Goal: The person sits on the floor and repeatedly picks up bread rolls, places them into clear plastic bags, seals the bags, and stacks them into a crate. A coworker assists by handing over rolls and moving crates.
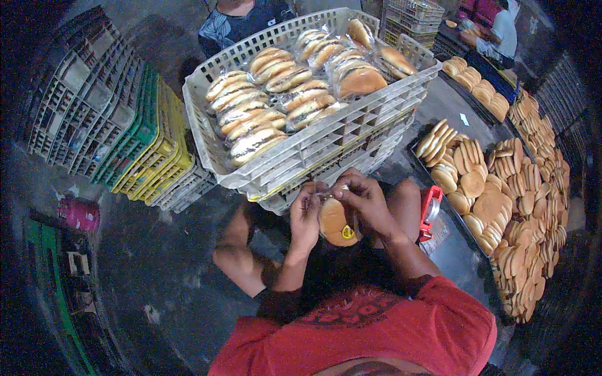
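Observation:
Over my lap hangs a bagged bun, round and golden, in a clear plastic bag with a small yellow mark on it. My left hand is closed on the gathered neck of the bag at its left. Opposite it, my right hand pinches the same neck between thumb and fingers. A red tape dispenser stands just beyond my right knee. In front of my hands, a whitish plastic crate tops a stack and holds several rows of bagged buns with dark filling.
Unwrapped buns lie heaped on the right, some on a dark tray. At left rise stacked crates in grey, green and yellow. One person is behind the crate; another sits at the far right.

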`<state>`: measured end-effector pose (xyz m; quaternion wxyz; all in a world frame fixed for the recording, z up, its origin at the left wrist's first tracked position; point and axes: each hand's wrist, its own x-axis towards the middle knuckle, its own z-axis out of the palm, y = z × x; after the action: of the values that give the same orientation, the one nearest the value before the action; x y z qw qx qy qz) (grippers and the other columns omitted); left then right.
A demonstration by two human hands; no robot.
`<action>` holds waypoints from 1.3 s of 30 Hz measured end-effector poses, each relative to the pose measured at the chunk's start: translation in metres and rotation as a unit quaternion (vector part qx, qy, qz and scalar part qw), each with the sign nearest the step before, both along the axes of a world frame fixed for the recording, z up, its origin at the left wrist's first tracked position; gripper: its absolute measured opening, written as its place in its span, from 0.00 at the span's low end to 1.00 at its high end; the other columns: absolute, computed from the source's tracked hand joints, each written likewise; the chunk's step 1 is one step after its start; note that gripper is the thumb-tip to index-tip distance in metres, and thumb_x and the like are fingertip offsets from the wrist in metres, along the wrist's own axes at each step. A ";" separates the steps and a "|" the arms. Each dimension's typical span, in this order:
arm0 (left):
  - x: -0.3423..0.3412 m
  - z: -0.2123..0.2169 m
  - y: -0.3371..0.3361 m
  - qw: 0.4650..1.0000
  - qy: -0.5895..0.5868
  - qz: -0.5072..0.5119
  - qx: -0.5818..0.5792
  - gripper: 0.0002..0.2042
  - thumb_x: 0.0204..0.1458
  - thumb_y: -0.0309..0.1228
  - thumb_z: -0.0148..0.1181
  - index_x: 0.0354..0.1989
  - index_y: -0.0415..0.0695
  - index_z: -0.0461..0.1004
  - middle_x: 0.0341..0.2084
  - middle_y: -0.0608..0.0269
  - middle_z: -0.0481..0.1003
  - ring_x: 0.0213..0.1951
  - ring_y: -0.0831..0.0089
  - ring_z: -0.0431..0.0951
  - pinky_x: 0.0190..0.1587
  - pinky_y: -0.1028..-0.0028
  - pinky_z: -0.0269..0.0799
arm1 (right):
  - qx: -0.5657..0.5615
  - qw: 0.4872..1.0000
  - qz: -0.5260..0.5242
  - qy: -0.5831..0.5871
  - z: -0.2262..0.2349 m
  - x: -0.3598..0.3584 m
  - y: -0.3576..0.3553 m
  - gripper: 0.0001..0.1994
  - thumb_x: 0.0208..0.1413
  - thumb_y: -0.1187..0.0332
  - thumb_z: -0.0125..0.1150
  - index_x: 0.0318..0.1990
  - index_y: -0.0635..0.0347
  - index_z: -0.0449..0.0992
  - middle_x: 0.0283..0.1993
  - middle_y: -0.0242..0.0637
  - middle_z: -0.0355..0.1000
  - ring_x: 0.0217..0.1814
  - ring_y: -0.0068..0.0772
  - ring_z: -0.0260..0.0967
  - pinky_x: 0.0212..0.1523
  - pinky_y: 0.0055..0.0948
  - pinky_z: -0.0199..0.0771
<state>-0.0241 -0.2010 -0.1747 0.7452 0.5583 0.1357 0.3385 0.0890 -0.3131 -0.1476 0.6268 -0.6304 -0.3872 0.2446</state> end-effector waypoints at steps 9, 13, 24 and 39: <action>0.016 -0.004 -0.010 0.996 0.093 0.017 0.002 0.08 0.59 0.27 0.56 0.42 0.37 0.74 0.35 0.63 0.75 0.38 0.78 0.72 0.43 0.77 0.68 | -0.036 0.988 -0.063 0.139 -0.014 0.007 -0.007 0.05 0.56 0.71 0.61 0.33 0.64 0.75 0.31 0.27 0.67 0.32 0.20 0.65 0.33 0.20 0.65; 0.021 -0.008 -0.015 0.969 0.184 0.054 0.153 0.10 0.55 0.26 0.61 0.44 0.37 0.73 0.36 0.61 0.76 0.37 0.77 0.75 0.43 0.76 0.70 | 0.044 0.985 -0.139 0.097 -0.021 0.005 -0.007 0.06 0.57 0.73 0.60 0.40 0.63 0.74 0.30 0.27 0.68 0.28 0.20 0.65 0.34 0.20 0.69; 0.031 -0.005 -0.017 0.933 0.113 0.093 0.328 0.06 0.57 0.25 0.56 0.39 0.36 0.72 0.38 0.60 0.75 0.39 0.72 0.74 0.45 0.73 0.69 | 0.017 0.988 -0.125 -0.087 -0.018 0.017 -0.022 0.06 0.51 0.72 0.63 0.34 0.65 0.76 0.43 0.40 0.69 0.51 0.34 0.65 0.54 0.31 0.63; 0.045 -0.029 -0.065 0.982 0.098 0.016 0.161 0.09 0.52 0.23 0.55 0.41 0.37 0.67 0.32 0.58 0.71 0.33 0.71 0.72 0.41 0.72 0.69 | -0.323 0.824 -0.462 0.051 -0.161 0.068 -0.254 0.13 0.58 0.63 0.57 0.38 0.65 0.80 0.32 0.39 0.77 0.33 0.30 0.72 0.39 0.33 0.72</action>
<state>0.0209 -0.2658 -0.2033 0.6233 0.6989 0.1608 0.3118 0.1569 -0.5671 -0.3084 0.4462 -0.8884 0.0830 0.0692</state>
